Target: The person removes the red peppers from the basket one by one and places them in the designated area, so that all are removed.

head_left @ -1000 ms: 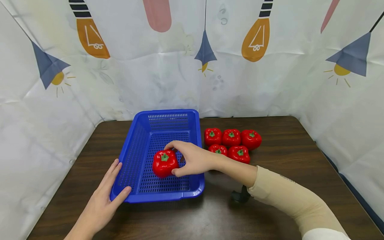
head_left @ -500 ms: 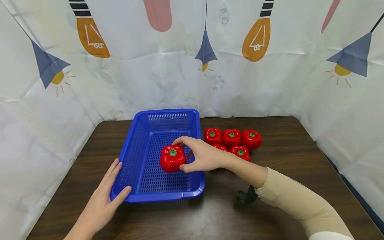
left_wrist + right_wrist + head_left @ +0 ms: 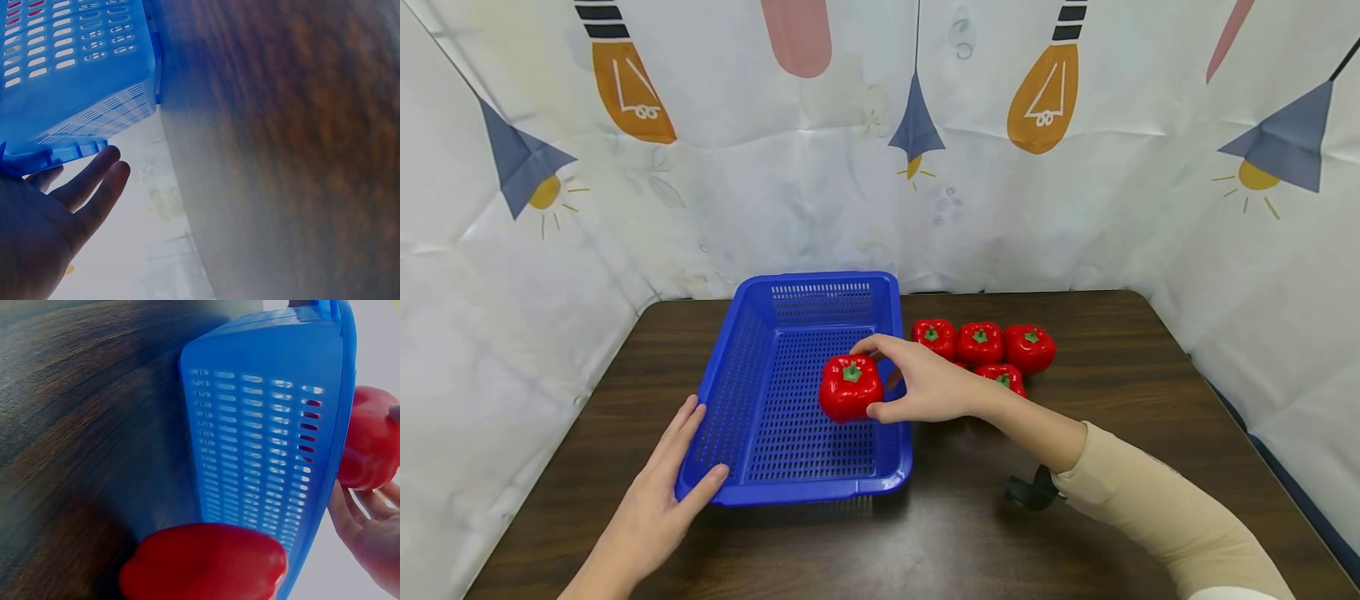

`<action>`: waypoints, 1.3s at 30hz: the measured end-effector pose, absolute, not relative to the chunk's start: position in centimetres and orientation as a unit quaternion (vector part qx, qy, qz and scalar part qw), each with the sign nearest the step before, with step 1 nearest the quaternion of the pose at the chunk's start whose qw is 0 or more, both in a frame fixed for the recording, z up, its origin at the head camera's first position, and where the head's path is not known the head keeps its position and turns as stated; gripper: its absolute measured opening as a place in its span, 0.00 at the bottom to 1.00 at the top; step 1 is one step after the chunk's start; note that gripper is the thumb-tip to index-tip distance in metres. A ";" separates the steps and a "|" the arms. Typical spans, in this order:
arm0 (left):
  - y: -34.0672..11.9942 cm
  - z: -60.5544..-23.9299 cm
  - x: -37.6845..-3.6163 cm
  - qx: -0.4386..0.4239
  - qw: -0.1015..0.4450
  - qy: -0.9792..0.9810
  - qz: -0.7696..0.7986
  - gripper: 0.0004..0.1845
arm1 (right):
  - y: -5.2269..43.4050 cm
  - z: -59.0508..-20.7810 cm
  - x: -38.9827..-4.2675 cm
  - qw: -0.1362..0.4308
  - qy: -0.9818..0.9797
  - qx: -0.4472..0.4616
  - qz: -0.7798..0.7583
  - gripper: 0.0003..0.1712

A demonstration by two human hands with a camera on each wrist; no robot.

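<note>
My right hand [image 3: 928, 385] grips a red bell pepper [image 3: 852, 392] with a green stem, thumb on the near side and fingers round the far side. It holds the pepper over the right half of a blue perforated plastic basket [image 3: 797, 493]. In the right wrist view, that pepper [image 3: 369, 440] shows at the height of the basket's rim, partly seen through the slots. My left hand [image 3: 655, 512] rests against the basket's near left corner, fingers along the outside and thumb at the front rim. Extended fingers [image 3: 103, 194] show beside the rim in the left wrist view.
Several more red bell peppers [image 3: 1030, 348] stand in two rows on the brown wooden table [image 3: 1112, 375], right of the basket. My right forearm partly covers the front row. A patterned white cloth [image 3: 850, 200] hangs behind the table. A dark piece [image 3: 1032, 490] hangs below the right sleeve.
My right hand has moved right and slightly back with the bell pepper, from the basket's middle toward its right side. My left hand and the basket have stayed in place.
</note>
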State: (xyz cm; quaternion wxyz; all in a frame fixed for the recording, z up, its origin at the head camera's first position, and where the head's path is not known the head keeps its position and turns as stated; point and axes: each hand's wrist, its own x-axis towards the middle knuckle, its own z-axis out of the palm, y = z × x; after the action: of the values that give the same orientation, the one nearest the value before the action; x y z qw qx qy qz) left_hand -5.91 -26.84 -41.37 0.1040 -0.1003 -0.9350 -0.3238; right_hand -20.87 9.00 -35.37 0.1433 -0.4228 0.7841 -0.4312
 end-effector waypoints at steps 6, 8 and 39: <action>-26.9 -41.4 -5.9 -0.100 0.102 -0.935 -0.326 0.43 | 9.7 -35.7 -20.8 0.141 0.783 -0.420 -0.437 0.38; -26.8 -41.4 -5.9 -0.099 0.100 -0.935 -0.327 0.43 | 9.9 -35.7 -20.8 0.138 0.782 -0.419 -0.439 0.38; -26.8 -41.2 -6.0 -0.095 0.090 -0.932 -0.337 0.43 | 15.3 -34.8 -20.9 0.125 0.775 -0.324 -0.528 0.38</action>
State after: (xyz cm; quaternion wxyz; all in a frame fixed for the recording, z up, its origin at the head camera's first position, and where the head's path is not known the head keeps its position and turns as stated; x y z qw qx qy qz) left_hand -5.95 -26.84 -41.19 0.0905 -0.0953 -0.9323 -0.3369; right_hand -20.95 15.27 -34.81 0.1246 -0.3236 0.7752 -0.5280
